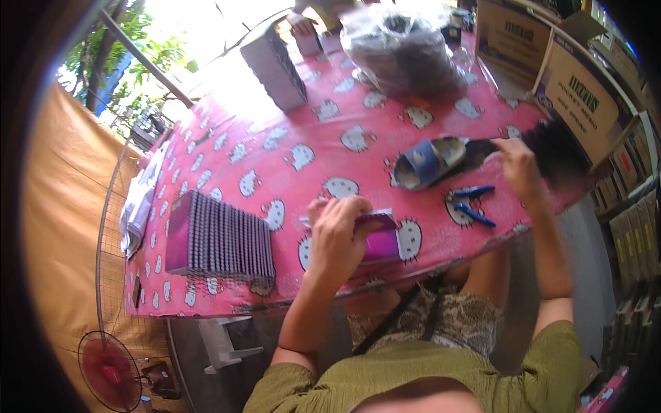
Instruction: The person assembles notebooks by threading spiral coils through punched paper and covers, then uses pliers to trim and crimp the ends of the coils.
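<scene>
Purple notebook [381, 237] under left hand's [337, 237] grip, blue pliers [474, 204] just beside.

Left hand [337, 234] curled palm-down, right hand [518, 168] raised, seemingly pinching, forearms apart

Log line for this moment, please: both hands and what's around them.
left hand: pressing down on purple notebook | right hand: reaching into blue tray | blue pliers: lying on table | notebook stack: left
</scene>
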### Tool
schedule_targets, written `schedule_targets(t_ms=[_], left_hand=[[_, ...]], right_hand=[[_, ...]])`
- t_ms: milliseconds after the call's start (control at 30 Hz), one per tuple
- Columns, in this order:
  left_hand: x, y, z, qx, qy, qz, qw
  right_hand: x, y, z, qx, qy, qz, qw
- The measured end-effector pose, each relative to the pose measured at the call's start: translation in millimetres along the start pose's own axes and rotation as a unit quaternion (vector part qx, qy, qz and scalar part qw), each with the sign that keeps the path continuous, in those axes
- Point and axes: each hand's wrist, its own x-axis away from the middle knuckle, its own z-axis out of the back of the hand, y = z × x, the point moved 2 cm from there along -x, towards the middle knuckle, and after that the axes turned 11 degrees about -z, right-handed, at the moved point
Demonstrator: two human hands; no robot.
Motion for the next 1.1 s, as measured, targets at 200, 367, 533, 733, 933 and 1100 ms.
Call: schedule_targets(t_ms=[200, 367, 533, 733, 933, 1100], left_hand=[[9, 2, -11, -0.008, 0.025, -0.044, 0.999], [10, 3, -9, 0.082, 0.049, 0.012, 0.995], [15, 5, -10, -0.056, 0.09, -0.006, 0.994], [20, 10, -14, -0.038, 0.127, 0.025, 0.991], [20, 5, -15, 0.01, 0.127, 0.018, 0.992], [23, 2, -17, 0.032, 0.123, 0.029, 0.992]], right_hand=[[69, -116, -17, -0.358, -0.235, -0.034, 0.903], [93, -152, -37, -0.501, -0.395, -0.183, 0.748], [90, -161, -37, -0.45, -0.428, -0.152, 0.769], [52, -154, -11, -0.296, -0.174, 0.031, 0.939], [43, -156, -18, -0.294, -0.145, 0.057, 0.943], [38, -157, -22, -0.278, -0.243, 0.086, 0.926]])
